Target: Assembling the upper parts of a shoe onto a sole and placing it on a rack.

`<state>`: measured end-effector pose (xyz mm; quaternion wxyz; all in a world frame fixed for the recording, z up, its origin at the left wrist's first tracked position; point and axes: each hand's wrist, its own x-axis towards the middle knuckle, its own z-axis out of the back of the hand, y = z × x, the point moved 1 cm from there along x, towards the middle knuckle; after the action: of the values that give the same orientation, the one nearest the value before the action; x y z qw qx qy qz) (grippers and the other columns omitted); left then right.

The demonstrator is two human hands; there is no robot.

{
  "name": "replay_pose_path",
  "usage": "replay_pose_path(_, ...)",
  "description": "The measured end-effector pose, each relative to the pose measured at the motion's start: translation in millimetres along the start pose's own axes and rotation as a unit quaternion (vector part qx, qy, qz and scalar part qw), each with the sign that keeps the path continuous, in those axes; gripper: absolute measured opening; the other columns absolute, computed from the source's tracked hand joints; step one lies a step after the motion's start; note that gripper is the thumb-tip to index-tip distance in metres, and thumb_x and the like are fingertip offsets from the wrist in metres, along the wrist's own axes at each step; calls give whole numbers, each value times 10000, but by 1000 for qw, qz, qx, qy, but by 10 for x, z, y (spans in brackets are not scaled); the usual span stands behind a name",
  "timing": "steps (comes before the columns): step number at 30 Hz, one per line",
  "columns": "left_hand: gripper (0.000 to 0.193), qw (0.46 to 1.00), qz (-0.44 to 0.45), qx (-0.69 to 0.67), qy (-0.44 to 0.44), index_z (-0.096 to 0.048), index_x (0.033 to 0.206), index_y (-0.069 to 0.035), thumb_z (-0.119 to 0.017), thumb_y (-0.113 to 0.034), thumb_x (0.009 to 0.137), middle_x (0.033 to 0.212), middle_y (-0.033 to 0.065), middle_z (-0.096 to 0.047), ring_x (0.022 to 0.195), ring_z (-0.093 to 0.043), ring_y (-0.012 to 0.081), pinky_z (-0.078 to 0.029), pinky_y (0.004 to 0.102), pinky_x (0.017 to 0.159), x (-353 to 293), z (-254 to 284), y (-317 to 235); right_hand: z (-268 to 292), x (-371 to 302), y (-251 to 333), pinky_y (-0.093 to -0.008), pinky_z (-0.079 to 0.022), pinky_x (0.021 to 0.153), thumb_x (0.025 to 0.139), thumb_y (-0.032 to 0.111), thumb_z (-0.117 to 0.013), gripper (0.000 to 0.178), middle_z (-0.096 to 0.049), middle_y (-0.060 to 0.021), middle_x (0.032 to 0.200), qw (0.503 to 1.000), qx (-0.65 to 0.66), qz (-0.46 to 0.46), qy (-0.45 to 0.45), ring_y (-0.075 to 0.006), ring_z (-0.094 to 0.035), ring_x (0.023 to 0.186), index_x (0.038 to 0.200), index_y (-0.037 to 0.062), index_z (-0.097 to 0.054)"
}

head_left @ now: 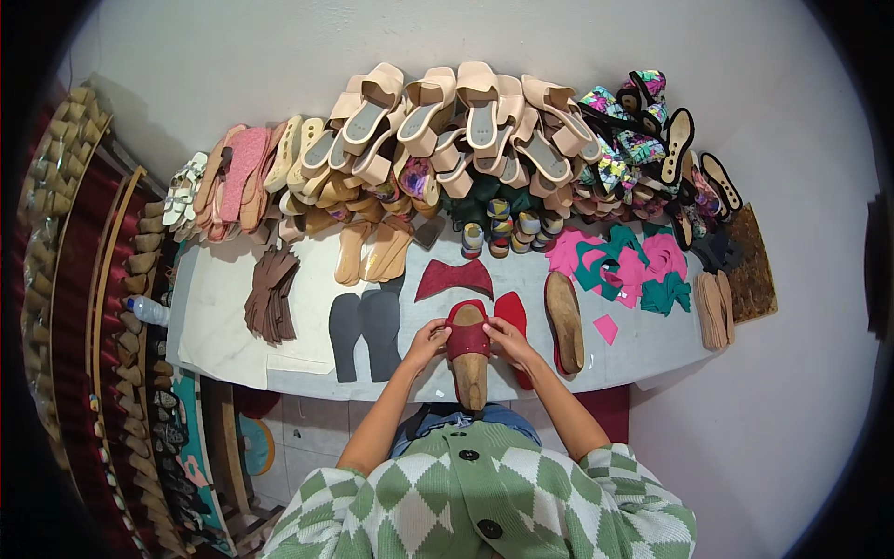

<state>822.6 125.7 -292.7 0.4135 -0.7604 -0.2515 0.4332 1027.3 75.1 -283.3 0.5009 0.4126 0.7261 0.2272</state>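
Note:
In front of me, near the table's front edge, is a wooden shoe last (472, 380) with a red insole (457, 307) showing round its toe. A dark red strap piece (467, 342) lies across the last. My left hand (428, 341) pinches the strap's left edge and my right hand (507, 339) its right edge; the undersides of both grips are hidden. A bright red sole (509, 315) lies partly behind my right hand. Further right, another wooden last (564, 321) rests on a red sole. Beyond my hands lies a loose dark red cut piece (453, 279).
Grey soles (345, 337) and fanned brown strips (271, 296) lie at left. Pink (665, 253) and green cut pieces (667, 293) and stacked tan soles (714, 312) are at right. Heeled beige sandals (478, 107) pile along the wall. Racks of lasts (140, 264) stand far left.

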Motion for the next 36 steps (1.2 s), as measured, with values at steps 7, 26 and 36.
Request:
replay_pose_path(7, 278, 998, -11, 31, -51, -537, 1071, -99, -548, -299, 878, 920, 9, -546, 856, -531, 120, -448, 290, 743, 79, -17, 19, -104, 42, 19, -356, -438, 766, 850, 250, -599, 385, -500, -2, 1034, 995, -46, 72, -56, -129, -481, 950, 1179, 101, -464)
replay_pose_path(26, 554, 996, -40, -78, -23, -345, 1266, -86, -647, -185, 812, 1161, 129, -505, 1070, -495, 192, -431, 314, 864, -83, 9, 263, -56, -23, -223, -333, -432, 883, 799, 166, -657, 663, -471, -95, 1210, 997, 1, 50, 50, -180, -485, 1085, 1347, 92, -292)
replay_pose_path(36, 658, 995, 36, -71, -53, -219, 1310, -193, -648, -219, 812, 1152, 85, -519, 1044, -503, 188, -463, 331, 761, -208, -81, 220, -173, -34, -222, -386, -395, 920, 837, 191, -612, 663, -474, -98, 1222, 999, 16, 5, 28, -201, -456, 1133, 1381, 133, -237)
